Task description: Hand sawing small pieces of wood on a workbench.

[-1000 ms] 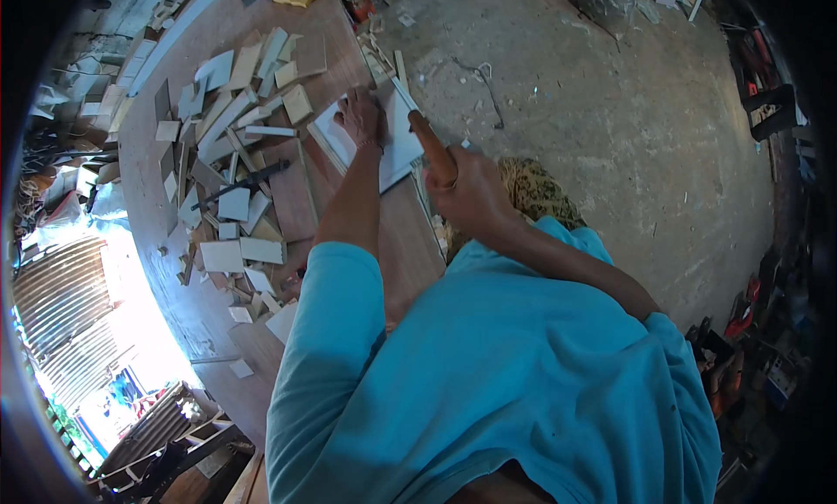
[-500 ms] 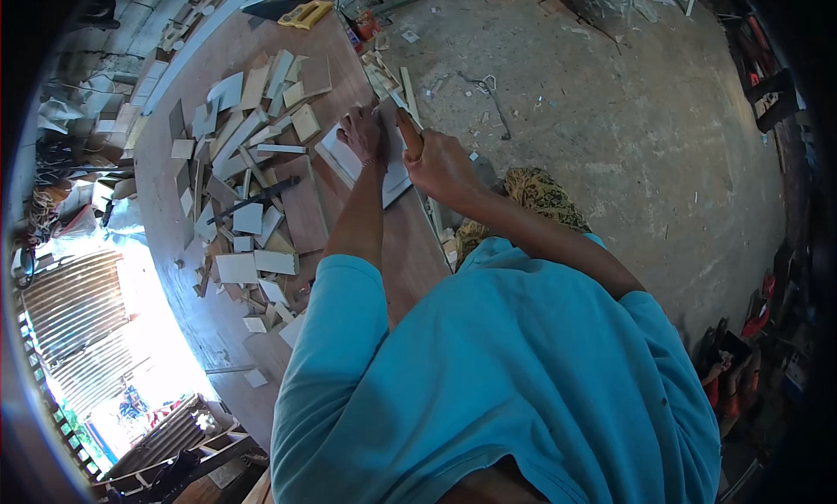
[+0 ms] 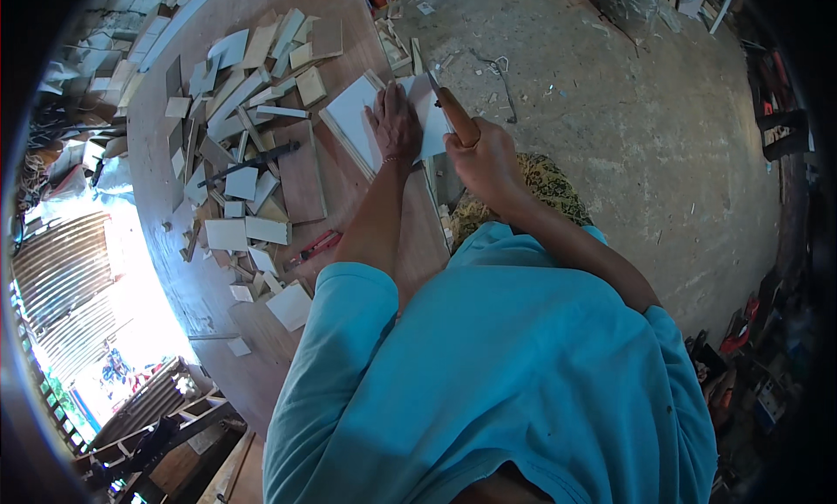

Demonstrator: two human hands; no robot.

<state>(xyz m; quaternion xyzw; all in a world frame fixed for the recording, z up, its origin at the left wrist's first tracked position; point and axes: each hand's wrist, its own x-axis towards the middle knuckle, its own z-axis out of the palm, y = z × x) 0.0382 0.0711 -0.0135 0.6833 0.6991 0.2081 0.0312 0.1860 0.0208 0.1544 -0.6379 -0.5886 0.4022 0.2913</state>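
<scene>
My left hand [image 3: 397, 127] lies on a flat white board [image 3: 350, 105] near the table's right edge, its fingers stretched out. The board partly overhangs that edge. In my right hand [image 3: 490, 160] is the wooden handle of a handsaw [image 3: 459, 119], my fingers wrapped round it. The saw's dark, thin blade shows nearly edge-on at the board's right side. How deep it sits in the board I cannot tell.
Many white and bare wood offcuts [image 3: 227, 234] lie heaped on the table [image 3: 418, 234], left of my left arm. A black clamp-like bar [image 3: 253, 164] and a red utility knife [image 3: 314, 249] lie among them. Concrete floor [image 3: 628, 190] spreads to the right.
My left hand has shifted right on the board, and its bent fingers are now laid flat. My right hand has moved right with the saw. The whole view has shifted slightly.
</scene>
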